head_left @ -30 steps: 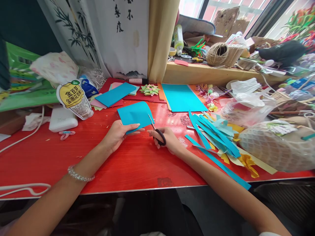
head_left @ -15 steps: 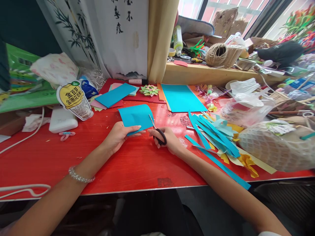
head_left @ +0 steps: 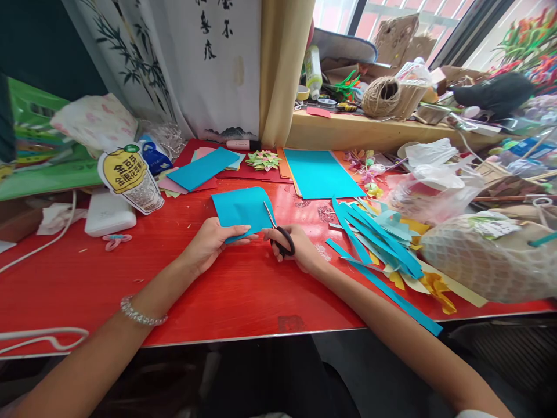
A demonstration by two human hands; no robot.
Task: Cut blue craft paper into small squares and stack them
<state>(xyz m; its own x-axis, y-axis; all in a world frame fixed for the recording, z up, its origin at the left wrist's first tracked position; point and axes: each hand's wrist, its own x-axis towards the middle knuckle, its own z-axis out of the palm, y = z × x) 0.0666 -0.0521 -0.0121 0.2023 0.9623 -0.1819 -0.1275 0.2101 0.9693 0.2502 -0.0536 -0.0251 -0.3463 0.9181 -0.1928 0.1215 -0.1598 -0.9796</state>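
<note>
My left hand [head_left: 217, 241] pinches the lower edge of a blue sheet of paper [head_left: 239, 208], thumb on top and fingers beneath. The sheet is held above the red table, its far right corner curving. In my right hand [head_left: 300, 247] is a pair of scissors [head_left: 285, 241] with black handles, fingers through the loops. Their blades point up and away, lying at the right edge of the paper. To the right of my right hand is a heap of cut blue paper strips [head_left: 383, 235], mixed with yellow and pale ones.
Blue sheets [head_left: 324, 174] lie at the back of the red table [head_left: 209, 302], near a folded paper flower [head_left: 263, 160]. A white power bank [head_left: 110, 215] sits left. Plastic bags [head_left: 439, 186] and a net-wrapped bundle [head_left: 487, 261] crowd the right. Twine [head_left: 380, 97] stands on the sill.
The blue paper and my left hand have shifted very slightly to the right and toward me. The scissors stay at the paper's right edge.
</note>
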